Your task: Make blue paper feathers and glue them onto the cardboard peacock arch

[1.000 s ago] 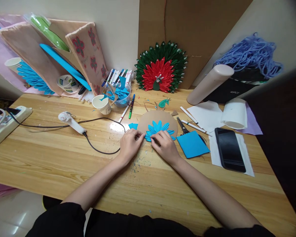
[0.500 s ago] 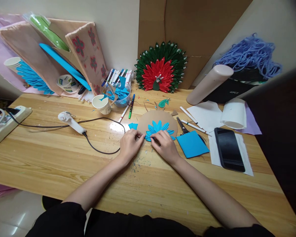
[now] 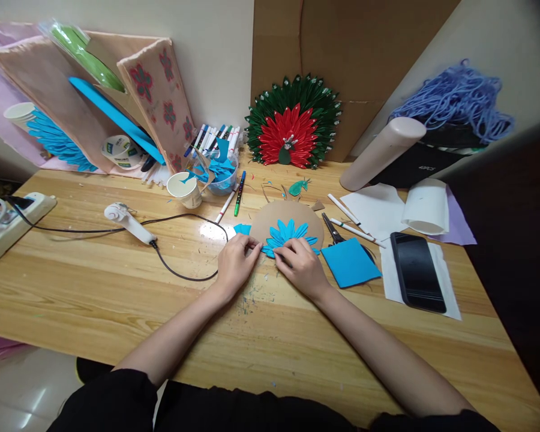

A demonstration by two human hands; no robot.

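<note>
A round piece of cardboard (image 3: 270, 217) lies flat on the table, with a fan of blue paper petals (image 3: 288, 232) on its near half. My left hand (image 3: 238, 261) is closed at the near left edge of the fan, its fingertips at the tip of a blue petal. My right hand (image 3: 302, 267) is closed too, thumb and fingers pinched over the base of the fan. Its fingertips partly cover the petals there. Just beyond my left hand lies a small stack of blue paper (image 3: 242, 229). To the right, a blue paper square (image 3: 351, 263) rests partly over black-handled scissors (image 3: 333, 228).
A white glue gun (image 3: 132, 225) with a looping black cord lies at the left. Behind are a paper cup (image 3: 184, 190), a tub of blue scraps (image 3: 222, 177) and a red and green paper peacock (image 3: 292, 129). A phone (image 3: 417, 273) lies at the right.
Both hands stay at the near edge of the fan with almost no movement. The view has shifted very slightly.
</note>
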